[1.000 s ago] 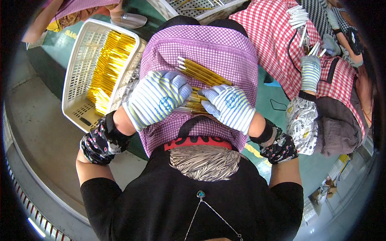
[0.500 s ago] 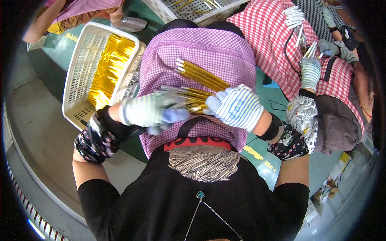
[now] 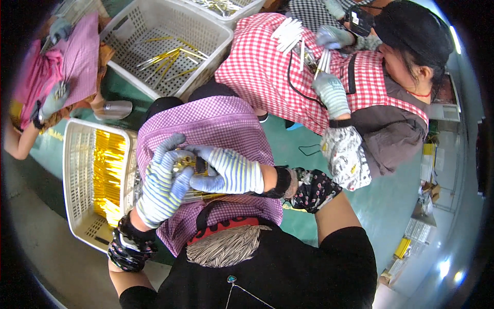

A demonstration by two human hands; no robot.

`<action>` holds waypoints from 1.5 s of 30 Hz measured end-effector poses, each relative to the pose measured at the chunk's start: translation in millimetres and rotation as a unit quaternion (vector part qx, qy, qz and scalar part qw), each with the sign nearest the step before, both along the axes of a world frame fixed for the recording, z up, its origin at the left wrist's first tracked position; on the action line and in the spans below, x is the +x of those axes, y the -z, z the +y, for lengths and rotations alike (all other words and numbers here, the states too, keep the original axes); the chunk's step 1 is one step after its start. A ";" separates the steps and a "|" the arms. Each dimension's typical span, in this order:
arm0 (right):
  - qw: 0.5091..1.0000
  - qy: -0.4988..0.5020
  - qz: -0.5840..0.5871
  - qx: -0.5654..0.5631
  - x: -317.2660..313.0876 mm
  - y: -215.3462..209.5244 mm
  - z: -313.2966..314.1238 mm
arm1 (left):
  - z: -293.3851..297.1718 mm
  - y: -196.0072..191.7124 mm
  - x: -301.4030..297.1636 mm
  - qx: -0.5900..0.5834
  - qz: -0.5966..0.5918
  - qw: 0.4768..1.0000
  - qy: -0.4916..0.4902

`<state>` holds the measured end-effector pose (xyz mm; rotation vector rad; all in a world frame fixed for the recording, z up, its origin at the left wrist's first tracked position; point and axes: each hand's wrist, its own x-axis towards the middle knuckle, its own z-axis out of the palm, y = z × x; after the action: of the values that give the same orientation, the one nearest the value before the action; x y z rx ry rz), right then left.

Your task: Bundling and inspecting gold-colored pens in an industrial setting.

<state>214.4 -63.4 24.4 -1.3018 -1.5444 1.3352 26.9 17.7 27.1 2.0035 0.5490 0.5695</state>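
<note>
My two hands, in striped knit gloves, meet over my lap. My left hand [image 3: 164, 183] curls its fingers and thumb round a bundle of gold sticks [image 3: 181, 164], whose ends point up toward me. From the other side my right hand [image 3: 229, 171] closes on the same bundle, fingers at its top and thumb below. The gloves hide most of the bundle's length. Under my hands, more thin sticks [image 3: 198, 195] lie across the purple checked apron [image 3: 231, 118] on my lap; they are partly covered.
Left of my lap stands a cream basket [image 3: 77, 177] with many shiny gold sticks [image 3: 109, 175]. Ahead is a grey perforated crate [image 3: 135, 85] with several loose gold and white sticks. On my right a person in a red checked apron [image 3: 252, 62] handles white sticks; another person sits at far left.
My view has swung right and up. My left hand, blurred earlier, has joined my right at the bundle. The gold sticks, earlier lying lengthwise across my lap, now show end-on.
</note>
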 end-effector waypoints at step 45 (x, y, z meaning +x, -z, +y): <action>0.984 0.157 0.088 -0.002 54.4 18.6 -0.4 | -37.2 23.8 -64.3 0.155 0.267 0.947 0.093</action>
<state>268.8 -63.7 5.8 -1.3273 -1.1632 1.2140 -37.4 -19.4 3.3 2.4942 0.6074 -0.0201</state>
